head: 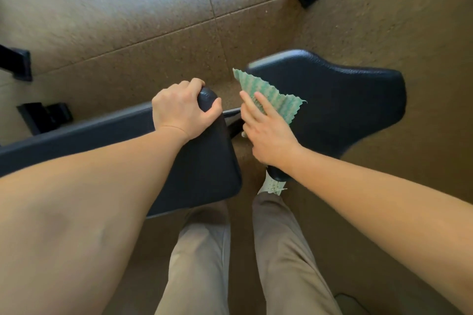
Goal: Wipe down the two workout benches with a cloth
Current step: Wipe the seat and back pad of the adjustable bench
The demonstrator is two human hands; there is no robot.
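The right grip (268, 133) lies flat, fingers straight, pressing a green patterned cloth (273, 98) onto the near left edge of the dark seat pad (345, 105), right of centre in the frame. A flat palm spreads pressure across the fabric, which suits rubbing better than a pinch would. One corner of the cloth hangs out past the pad's edge over the floor (128, 33), so the wiping seems to be working along that rim.

The left grip (181, 107), at centre, has its fingers and thumb curled round the rounded end of the long back pad (202, 166), which runs off toward the lower left. It is probably held there to brace the body while leaning in, or to keep the pad from shifting under the rubbing.

The person stands close, legs in tan trousers (199, 263) at the bottom and a pale shoe (272, 185) tucked under the seat, which brings both pads within easy reach.

Most of the seat pad, toward the right, is not under the cloth. Whether a second set of pads is in view I cannot tell.
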